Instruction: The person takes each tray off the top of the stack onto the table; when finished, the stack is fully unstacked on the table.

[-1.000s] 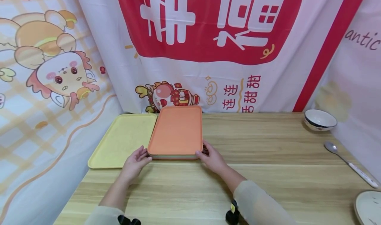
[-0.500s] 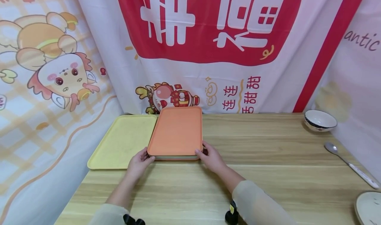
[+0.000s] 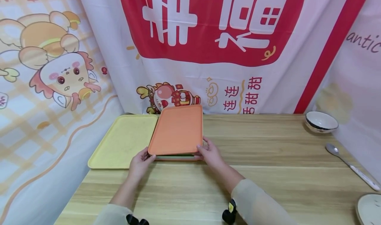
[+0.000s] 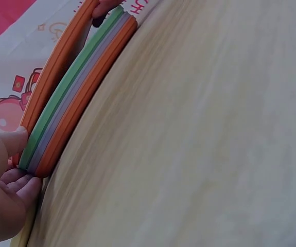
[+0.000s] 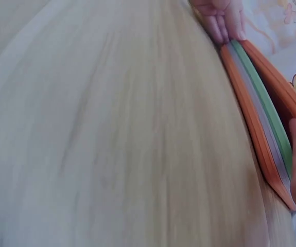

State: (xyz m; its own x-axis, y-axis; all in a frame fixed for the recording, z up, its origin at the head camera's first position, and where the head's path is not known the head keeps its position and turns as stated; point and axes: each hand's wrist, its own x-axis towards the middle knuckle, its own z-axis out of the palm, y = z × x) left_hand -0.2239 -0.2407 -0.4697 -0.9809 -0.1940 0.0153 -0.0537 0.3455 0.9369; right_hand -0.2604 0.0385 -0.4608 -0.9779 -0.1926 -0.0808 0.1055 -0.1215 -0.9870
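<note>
A stack of rectangular trays sits near the back of the table. Its top orange tray (image 3: 177, 129) is tilted, the right front corner raised off the green tray (image 4: 68, 95) beneath. Below the green one lie a grey tray (image 5: 265, 116) and another orange tray (image 4: 86, 105). My right hand (image 3: 210, 156) grips the top tray's raised right front corner. At the left front corner my left hand (image 3: 138, 165) has its thumb against the top tray's edge, with its fingers curled by the stack's lower edge.
Left of the stack lies a yellow tray (image 3: 123, 142) flat on the wooden table (image 3: 184, 192). Along the right side are a white bowl (image 3: 321, 121), a spoon (image 3: 351, 166) and part of a plate (image 3: 370, 208). Printed cloth (image 3: 175, 76) hangs behind the table.
The top orange tray's right front corner has risen with my right hand, opening a gap above the green tray. My left hand has shifted slightly right and closed in on the left corner.
</note>
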